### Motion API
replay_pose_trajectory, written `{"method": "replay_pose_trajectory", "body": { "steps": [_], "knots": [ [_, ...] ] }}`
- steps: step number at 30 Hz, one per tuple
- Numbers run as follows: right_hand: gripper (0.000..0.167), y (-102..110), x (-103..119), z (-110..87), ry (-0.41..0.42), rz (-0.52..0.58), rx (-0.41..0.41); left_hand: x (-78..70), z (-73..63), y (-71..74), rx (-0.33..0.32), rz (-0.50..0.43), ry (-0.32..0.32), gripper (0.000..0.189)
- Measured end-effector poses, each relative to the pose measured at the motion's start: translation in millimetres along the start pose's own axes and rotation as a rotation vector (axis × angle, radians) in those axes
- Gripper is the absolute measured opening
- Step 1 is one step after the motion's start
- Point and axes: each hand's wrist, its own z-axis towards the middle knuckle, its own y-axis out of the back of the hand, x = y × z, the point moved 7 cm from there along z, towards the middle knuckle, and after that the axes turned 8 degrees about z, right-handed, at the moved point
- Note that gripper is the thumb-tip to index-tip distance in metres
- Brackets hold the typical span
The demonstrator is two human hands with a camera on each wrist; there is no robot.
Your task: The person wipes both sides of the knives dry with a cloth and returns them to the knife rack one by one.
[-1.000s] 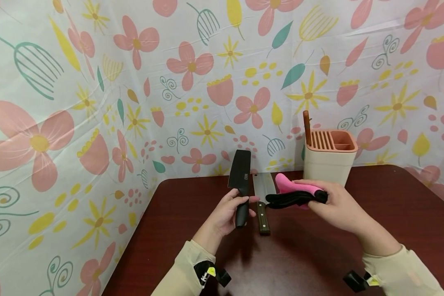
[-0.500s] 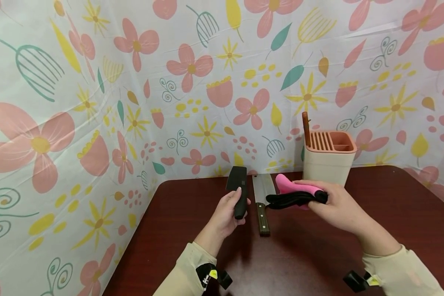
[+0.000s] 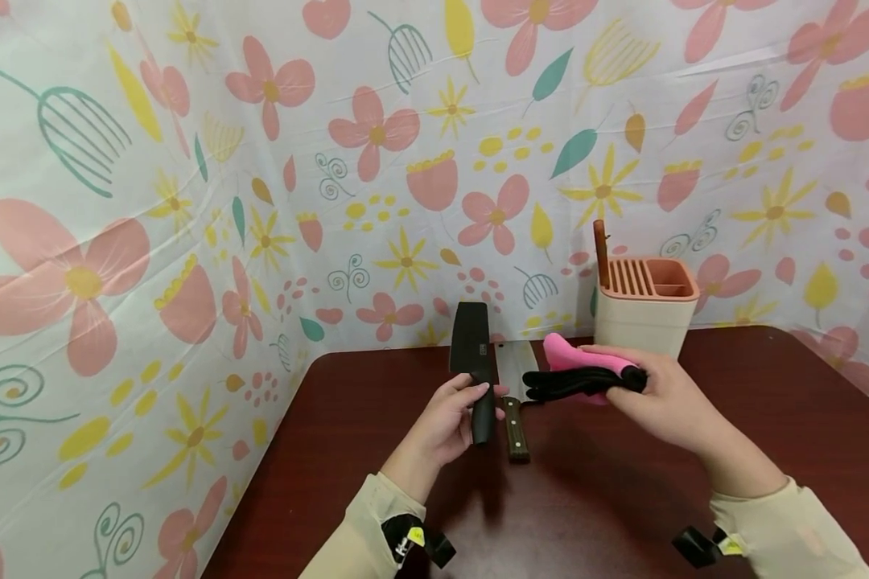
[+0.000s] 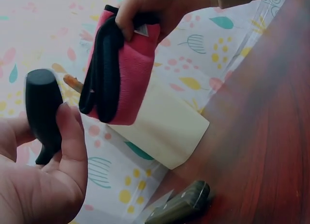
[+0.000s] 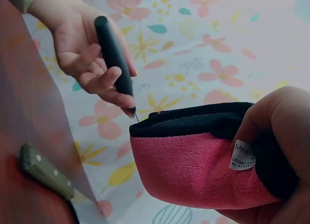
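My left hand [image 3: 438, 426] holds a black kitchen knife [image 3: 469, 342] by its handle, with the broad blade pointing up and away from me. In the left wrist view, the thumb lies along the black handle [image 4: 42, 100]. My right hand [image 3: 669, 406] grips a folded pink cloth [image 3: 575, 355] with black edging; a white label [image 5: 242, 155] shows near the fingers in the right wrist view. The cloth is held in the air to the right of the black knife. Between the hands, a cleaver [image 3: 516, 434] with a riveted wooden handle lies on the table, its blade partly hidden.
A cream knife holder [image 3: 637, 326] with a pink slotted top stands at the back right of the dark red table [image 3: 782, 450]. A brown handle [image 3: 601, 253] sticks up from its left side. Floral fabric [image 3: 376, 201] hangs behind the table and along its left.
The black knife first tipped forward and down, then its blade came back up, now slightly right of before. The left fingers shifted on its handle. The right hand and cloth barely moved.
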Motion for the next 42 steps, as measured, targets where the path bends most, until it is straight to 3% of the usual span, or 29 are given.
{"method": "replay_pose_trajectory", "body": {
  "steps": [6, 14, 18, 22, 31, 42],
  "knots": [
    [0.055, 9.8, 18.7, 23.6, 0.010, -0.050, -0.041, -2.4, -0.9, -5.1, 0.044, 0.001, 0.020, 0.062],
    [0.051, 4.7, 50.2, 103.4, 0.089, -0.228, -0.055, -1.9, -0.5, -4.0, 0.065, 0.044, 0.016, 0.064],
    [0.056, -15.8, 40.9, 143.7, 0.017, -0.323, -0.009, -2.2, -1.3, -6.4, 0.088, 0.043, 0.011, 0.065],
    [0.062, -45.9, 19.1, 168.3, -0.021, -0.361, 0.079, -3.5, -2.7, -10.9, 0.132, 0.036, -0.001, 0.065],
    [0.064, -100.3, -6.0, 172.7, 0.023, -0.427, 0.299, -5.5, -3.8, -14.6, 0.227, 0.019, -0.014, 0.056],
    [0.066, -123.0, -7.3, 155.9, 0.042, -0.457, 0.429, -5.8, -7.1, -7.2, 0.211, 0.017, 0.003, 0.054]
  ]
}}
